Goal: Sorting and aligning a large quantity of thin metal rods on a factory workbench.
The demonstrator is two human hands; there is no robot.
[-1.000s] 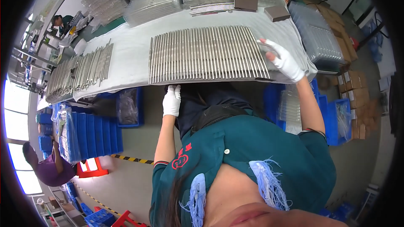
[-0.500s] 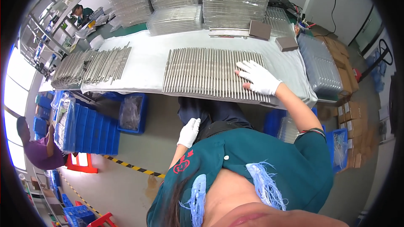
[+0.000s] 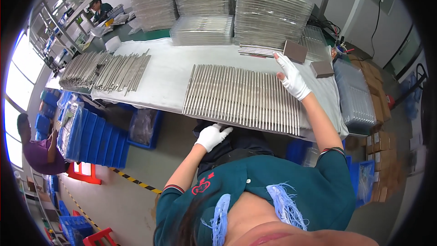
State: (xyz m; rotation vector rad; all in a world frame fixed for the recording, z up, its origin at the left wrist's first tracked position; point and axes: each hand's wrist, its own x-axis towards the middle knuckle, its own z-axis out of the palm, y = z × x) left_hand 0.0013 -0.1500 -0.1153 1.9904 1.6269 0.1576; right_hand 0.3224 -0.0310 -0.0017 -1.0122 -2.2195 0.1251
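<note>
A long row of thin metal rods (image 3: pixel 241 98) lies side by side on the white cloth (image 3: pixel 168 70) over the table. My right hand (image 3: pixel 293 79), in a white glove with a bare thumb tip, is at the row's far right corner. Its fingers are stretched out and it holds nothing; whether it touches the end rods I cannot tell. Below the table's front edge, close to my lap, is my gloved left hand (image 3: pixel 212 137), thumb spread from the fingers and nothing visible in it. A second, looser heap of rods (image 3: pixel 104 70) lies at the left.
Tall stacks of clear plastic trays (image 3: pixel 273 11) line the back of the table. Two brown blocks (image 3: pixel 322 69) sit at the back right, beside more clear trays (image 3: pixel 355 93). Blue bins (image 3: pixel 102 134) stand on the floor at left. A person in purple (image 3: pixel 43 152) is beyond them.
My right hand has left the top of the rods and moved to the row's far right corner. My left hand has come up from my lap toward the table edge. The view has shifted.
</note>
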